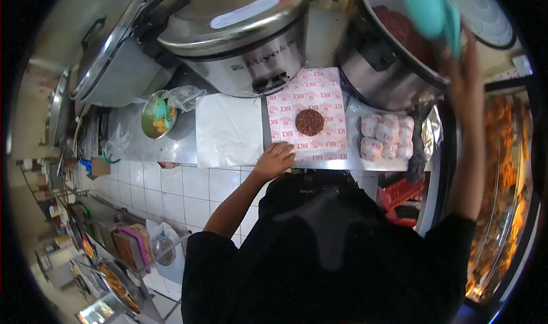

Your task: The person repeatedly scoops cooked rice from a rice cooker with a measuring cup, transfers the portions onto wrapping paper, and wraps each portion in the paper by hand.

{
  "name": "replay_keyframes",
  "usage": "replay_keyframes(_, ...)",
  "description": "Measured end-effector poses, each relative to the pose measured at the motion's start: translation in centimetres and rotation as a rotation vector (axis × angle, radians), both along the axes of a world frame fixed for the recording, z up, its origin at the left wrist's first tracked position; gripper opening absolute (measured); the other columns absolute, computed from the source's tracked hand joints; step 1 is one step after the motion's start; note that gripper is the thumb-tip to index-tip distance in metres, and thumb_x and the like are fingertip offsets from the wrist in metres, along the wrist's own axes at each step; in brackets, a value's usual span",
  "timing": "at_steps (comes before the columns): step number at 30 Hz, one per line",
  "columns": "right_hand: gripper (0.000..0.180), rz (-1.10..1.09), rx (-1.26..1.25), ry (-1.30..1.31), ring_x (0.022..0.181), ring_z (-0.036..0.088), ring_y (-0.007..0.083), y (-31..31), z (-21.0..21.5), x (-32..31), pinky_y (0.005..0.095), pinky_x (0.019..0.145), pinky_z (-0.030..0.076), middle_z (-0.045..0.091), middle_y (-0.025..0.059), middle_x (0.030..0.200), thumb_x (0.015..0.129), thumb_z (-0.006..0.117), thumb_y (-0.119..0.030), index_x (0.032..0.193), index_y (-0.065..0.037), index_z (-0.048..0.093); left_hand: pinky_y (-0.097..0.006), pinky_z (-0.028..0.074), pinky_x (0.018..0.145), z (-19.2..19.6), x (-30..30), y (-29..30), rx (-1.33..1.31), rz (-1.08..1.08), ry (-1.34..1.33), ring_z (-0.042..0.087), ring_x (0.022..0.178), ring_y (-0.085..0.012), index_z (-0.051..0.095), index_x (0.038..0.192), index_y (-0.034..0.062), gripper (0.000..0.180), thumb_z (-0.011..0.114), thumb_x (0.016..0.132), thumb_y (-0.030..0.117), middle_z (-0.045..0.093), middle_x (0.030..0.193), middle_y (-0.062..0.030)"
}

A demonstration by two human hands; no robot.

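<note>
My left hand (275,159) lies with its fingers out flat on the near left corner of a pink-and-white printed wrapping paper (285,107). A flat, round, reddish-brown portion of rice (310,122) sits on this paper. My right hand (459,61), blurred by motion, is closed around the handle of a turquoise rice scoop (425,10). The scoop's round bowl hangs over an open rice cooker (357,53) holding reddish-brown rice (397,27). To the right of the paper, several small wrapped parcels (387,130) are stacked together.
White paper sheets (228,130) lie left of the printed paper. A closed steel rice cooker (240,67) stands behind. Farther left is a metal bowl (148,127) with yellow food and a turquoise utensil. At right stand a cooker lid (479,10) and a lit food display case (496,198).
</note>
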State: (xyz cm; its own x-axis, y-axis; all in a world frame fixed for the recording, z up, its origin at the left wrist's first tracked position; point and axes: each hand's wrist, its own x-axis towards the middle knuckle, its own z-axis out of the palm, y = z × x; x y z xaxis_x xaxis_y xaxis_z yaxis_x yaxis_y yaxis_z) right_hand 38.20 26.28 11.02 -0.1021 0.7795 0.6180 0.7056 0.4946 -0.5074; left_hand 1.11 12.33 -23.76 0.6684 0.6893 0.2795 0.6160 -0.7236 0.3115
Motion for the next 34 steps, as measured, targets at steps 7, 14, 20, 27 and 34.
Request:
replay_keyframes(7, 0.036, -0.172, 0.332, -0.26, 0.081, 0.067, 0.0204, 0.0, -1.9, -1.4, 0.0309, 0.069, 0.051, 0.068, 0.0143, 0.09, 0.09, 0.065, -0.024, 0.119, -0.004, 0.059, -0.042, 0.044, 0.093, -0.4, 0.5, 0.9, -0.1, -0.001, -0.125, 0.056, 0.107, -0.0269, 0.064, 0.097, 0.0083, 0.021, 0.067, 0.08, 0.021, 0.062, 0.108, -0.0066)
replay_keyframes(14, 0.037, 0.321, -0.213, -0.769, 0.124, 0.048, 0.0257, -12.9, -31.2, -5.2, 0.0461, 0.107, 0.035, 0.057, 0.0103, 0.126, 0.083, 0.064, -0.027, 0.113, -0.005, 0.063, -0.039, 0.044, 0.091, 0.2, 2.1, 0.7, -0.043, -0.032, -0.072, 0.055, 0.109, -0.0255, 0.067, 0.092, 0.0103, 0.018, 0.069, 0.08, 0.023, 0.061, 0.109, -0.0054)
replay_keyframes(20, 0.022, 0.401, -0.143, -0.52, 0.1, 0.06, 0.0268, -12.0, -33.6, -4.6, 0.0408, 0.092, 0.046, 0.065, 0.0095, 0.103, 0.081, 0.061, -0.018, 0.097, -0.004, 0.065, -0.039, 0.043, 0.091, 0.2, 2.3, 0.5, -0.077, -0.012, -0.151, 0.055, 0.104, -0.0257, 0.066, 0.092, 0.0088, 0.019, 0.069, 0.08, 0.023, 0.06, 0.108, -0.0063)
replay_keyframes(27, 0.012, 0.516, -0.49, -0.262, 0.087, 0.062, 0.0336, -7.6, -29.7, -4.1, 0.0408, 0.083, 0.048, 0.065, 0.0116, 0.083, 0.082, 0.063, -0.015, 0.088, -0.006, 0.065, -0.039, 0.049, 0.083, 1.5, 1.8, 3.0, -0.228, 0.043, -0.255, 0.063, 0.09, -0.0297, 0.068, 0.094, 0.0017, 0.016, 0.065, 0.086, 0.015, 0.068, 0.095, -0.012)
replay_keyframes(34, 0.043, 0.621, -0.671, -0.538, 0.103, 0.057, 0.0298, -5.7, -30.5, -2.9, 0.0428, 0.094, 0.044, 0.061, 0.018, 0.112, 0.078, 0.071, -0.017, 0.12, -0.01, 0.061, -0.038, 0.052, 0.073, 3.3, 2.1, 4.1, -0.541, 0.206, -0.296, 0.066, 0.079, -0.031, 0.071, 0.094, 0.0032, 0.016, 0.063, 0.085, 0.014, 0.07, 0.089, -0.0138)
